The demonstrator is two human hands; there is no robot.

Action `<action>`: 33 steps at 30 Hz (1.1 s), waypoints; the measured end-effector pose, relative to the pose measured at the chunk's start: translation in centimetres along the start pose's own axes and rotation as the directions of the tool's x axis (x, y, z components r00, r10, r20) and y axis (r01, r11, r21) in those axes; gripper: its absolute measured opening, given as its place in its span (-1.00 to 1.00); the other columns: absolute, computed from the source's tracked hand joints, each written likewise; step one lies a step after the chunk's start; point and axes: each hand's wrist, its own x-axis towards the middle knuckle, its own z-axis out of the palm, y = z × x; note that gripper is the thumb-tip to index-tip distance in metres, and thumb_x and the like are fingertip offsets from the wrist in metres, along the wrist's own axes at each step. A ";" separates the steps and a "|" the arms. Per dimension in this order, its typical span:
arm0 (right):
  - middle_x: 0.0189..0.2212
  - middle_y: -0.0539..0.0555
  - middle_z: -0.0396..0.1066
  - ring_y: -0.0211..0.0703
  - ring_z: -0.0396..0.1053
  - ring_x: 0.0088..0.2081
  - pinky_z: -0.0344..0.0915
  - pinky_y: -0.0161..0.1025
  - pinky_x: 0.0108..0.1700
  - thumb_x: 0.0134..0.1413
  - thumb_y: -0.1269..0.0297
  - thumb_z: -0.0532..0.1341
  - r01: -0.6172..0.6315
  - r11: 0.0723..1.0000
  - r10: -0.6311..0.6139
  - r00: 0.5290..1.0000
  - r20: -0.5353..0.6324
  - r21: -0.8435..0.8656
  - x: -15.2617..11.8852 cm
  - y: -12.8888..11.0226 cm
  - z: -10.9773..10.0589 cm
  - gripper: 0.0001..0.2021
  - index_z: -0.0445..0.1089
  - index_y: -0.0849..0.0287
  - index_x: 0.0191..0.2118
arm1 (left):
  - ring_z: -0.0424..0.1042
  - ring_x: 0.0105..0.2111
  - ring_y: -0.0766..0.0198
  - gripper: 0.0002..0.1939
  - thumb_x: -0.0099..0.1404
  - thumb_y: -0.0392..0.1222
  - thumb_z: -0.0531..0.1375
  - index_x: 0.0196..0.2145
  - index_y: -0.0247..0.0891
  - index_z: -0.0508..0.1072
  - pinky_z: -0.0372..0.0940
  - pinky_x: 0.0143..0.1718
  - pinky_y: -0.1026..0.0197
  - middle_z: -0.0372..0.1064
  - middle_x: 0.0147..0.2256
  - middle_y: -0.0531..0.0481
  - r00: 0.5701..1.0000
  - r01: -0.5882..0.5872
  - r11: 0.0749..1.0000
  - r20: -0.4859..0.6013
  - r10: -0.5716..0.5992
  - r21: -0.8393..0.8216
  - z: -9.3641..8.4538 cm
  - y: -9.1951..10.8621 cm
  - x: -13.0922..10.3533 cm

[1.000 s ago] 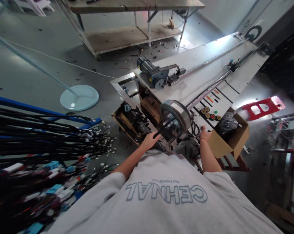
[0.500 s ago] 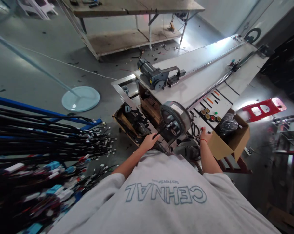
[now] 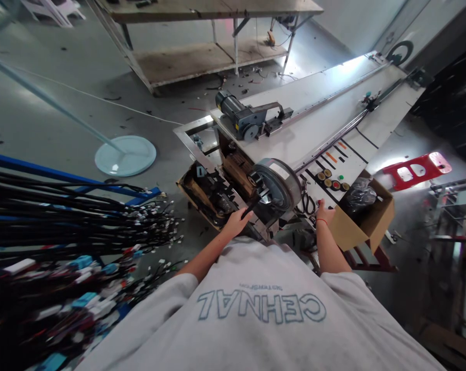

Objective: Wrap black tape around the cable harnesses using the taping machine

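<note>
My left hand (image 3: 236, 221) is closed around a dark cable-like strand (image 3: 252, 206) that runs up to the wheel. The round grey wheel (image 3: 289, 178) has a pale label on its rim and metal parts at its hub, left of centre on the bench end. At the bench's near edge, my right hand (image 3: 325, 213) has a finger stretched out against a small red spot (image 3: 318, 202), perhaps a button. Black-handled scissors (image 3: 306, 202) lie just left of it. Several tape rolls (image 3: 328, 183) sit beyond that hand.
A cardboard box (image 3: 383, 216) with clear plastic stands right of my right hand. A motor (image 3: 233, 105) is mounted on the long white bench (image 3: 314, 123). Cable bundles (image 3: 63, 211) hang at left. A red stool (image 3: 418, 171) is at right, and an open bin (image 3: 186, 180) is below.
The metal parts at the wheel's hub have turned to another position. Both hands stay in nearly the same places, and the view has shifted slightly.
</note>
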 end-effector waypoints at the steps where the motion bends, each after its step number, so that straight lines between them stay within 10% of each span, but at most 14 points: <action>1: 0.04 0.47 0.35 0.22 0.34 0.09 0.25 -0.01 0.11 0.04 -0.18 0.21 0.000 1.000 0.000 1.000 -0.007 0.002 0.0 0.0 0.0 -0.40 0.26 0.29 -0.04 | 0.34 -0.41 0.23 -0.59 0.31 0.14 -0.01 -0.43 -0.23 0.36 0.23 -0.32 0.24 0.35 -0.48 0.03 1.000 0.002 1.000 0.003 -0.002 -0.003 0.0 0.1 0.0; 33: 0.03 0.45 0.35 0.22 0.36 0.06 0.27 0.01 0.07 0.08 -0.17 0.16 -0.011 0.999 0.010 1.000 -0.011 -0.051 0.0 0.1 0.0 -0.43 0.24 0.27 -0.04 | 0.30 -0.44 0.26 -0.59 0.32 0.12 -0.02 -0.44 -0.25 0.36 0.20 -0.36 0.24 0.31 -0.51 0.06 0.999 0.017 1.000 0.042 -0.018 0.007 0.0 0.2 0.0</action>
